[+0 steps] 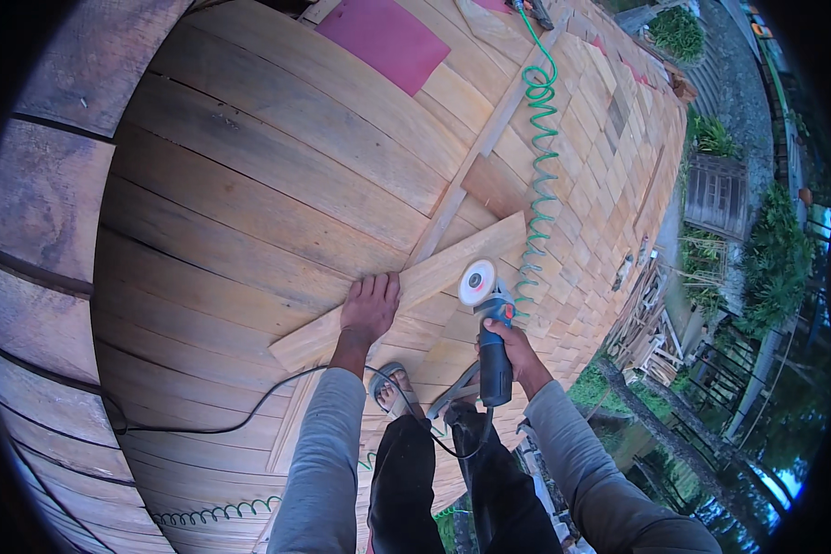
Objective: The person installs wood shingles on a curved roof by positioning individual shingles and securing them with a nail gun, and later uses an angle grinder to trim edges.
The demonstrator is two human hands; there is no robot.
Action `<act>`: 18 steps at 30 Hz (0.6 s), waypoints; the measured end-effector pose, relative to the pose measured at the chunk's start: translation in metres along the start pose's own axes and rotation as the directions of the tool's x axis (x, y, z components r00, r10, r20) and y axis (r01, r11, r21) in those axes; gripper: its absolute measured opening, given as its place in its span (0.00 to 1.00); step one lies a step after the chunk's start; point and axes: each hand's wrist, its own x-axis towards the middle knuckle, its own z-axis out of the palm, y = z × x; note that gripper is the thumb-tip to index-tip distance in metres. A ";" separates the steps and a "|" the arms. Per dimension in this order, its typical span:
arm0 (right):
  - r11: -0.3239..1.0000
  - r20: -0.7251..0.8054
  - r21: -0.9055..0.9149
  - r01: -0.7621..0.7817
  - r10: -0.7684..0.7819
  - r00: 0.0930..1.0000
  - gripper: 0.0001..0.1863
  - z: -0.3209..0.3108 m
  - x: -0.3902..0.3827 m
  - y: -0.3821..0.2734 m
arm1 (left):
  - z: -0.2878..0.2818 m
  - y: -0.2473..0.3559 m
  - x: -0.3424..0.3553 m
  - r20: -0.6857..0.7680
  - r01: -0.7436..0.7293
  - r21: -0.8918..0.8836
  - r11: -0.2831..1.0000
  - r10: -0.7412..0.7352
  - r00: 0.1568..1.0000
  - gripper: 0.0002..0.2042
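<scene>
My right hand [519,352] is wrapped round the body of a blue and black angle grinder [496,367]. The grinder's round, pale disc [476,283] faces up, just off the right part of a loose wooden board [466,256]. Whether the disc spins I cannot tell. That board lies slantwise over the planking in front of my feet. At its middle, my left hand [371,307] holds it down, fingers together along the far edge; the thumb is hidden. A black cord [249,420] runs from the grinder past my feet to the left.
Wooden planks [277,185] cover the sloped roof, with rows of shingles [586,138] at right. A green coiled hose [540,148] stretches past the board's right end. Pink sheet [388,42] shows at the top. Beyond the right edge, the ground with stacked lumber [651,323] lies lower.
</scene>
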 end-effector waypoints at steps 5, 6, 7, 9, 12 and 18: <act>1.000 -0.006 -0.009 0.014 -0.015 1.000 0.23 0.002 -0.004 -0.007 | 0.002 0.000 0.000 -0.035 -0.011 0.018 1.000 0.012 0.999 0.26; 1.000 -0.001 -0.011 0.010 -0.010 1.000 0.23 0.003 -0.004 -0.009 | 0.002 0.000 0.000 -0.029 -0.007 0.015 1.000 0.008 1.000 0.26; 1.000 0.003 -0.012 0.006 -0.006 1.000 0.23 0.001 -0.003 -0.010 | 0.002 0.000 0.000 -0.032 -0.006 0.018 1.000 0.006 0.999 0.26; 1.000 0.031 -0.006 0.001 -0.001 1.000 0.24 -0.003 0.000 -0.010 | 0.003 0.000 0.000 -0.039 -0.002 0.023 1.000 0.003 0.999 0.26; 1.000 0.041 0.004 0.001 -0.001 0.999 0.24 -0.005 0.000 -0.009 | 0.001 0.001 0.001 -0.034 -0.015 0.009 1.000 0.015 0.999 0.26; 1.000 0.009 0.021 0.005 -0.005 1.000 0.23 0.002 0.000 -0.003 | 0.003 -0.001 0.000 -0.058 -0.017 0.001 1.000 0.017 0.998 0.26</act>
